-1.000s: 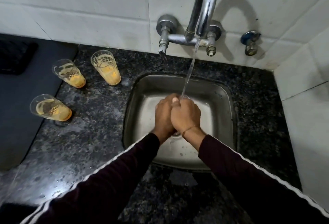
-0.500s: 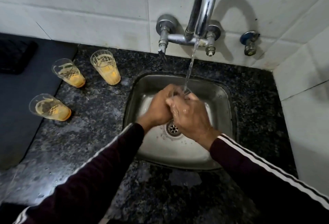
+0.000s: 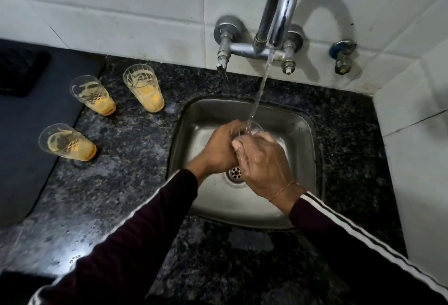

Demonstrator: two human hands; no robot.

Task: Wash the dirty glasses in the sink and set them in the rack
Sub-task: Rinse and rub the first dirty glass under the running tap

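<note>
Over the steel sink, a clear glass held under the tap's water stream, rim just showing between the two hands. Left hand wrapped around the glass from the left, grip curled close on its side. Right hand wet, grip bent over the glass from the right and front, knuckles touching those of the left; whether the fingers reach inside the glass, cannot tell. Thin thread bracelet at the right wrist, dark sleeves with white stripes on both arms. Drain visible just below the hands.

On the speckled dark desk, left of the sink, three dirty glasses with orange residue, all upright and apart: one nearest the sink, one further left, one nearer the front at the edge of a dark mat. Dark mat at far left. Chrome faucet mounted on the white tiled wall, a small blue-capped valve to its right.
</note>
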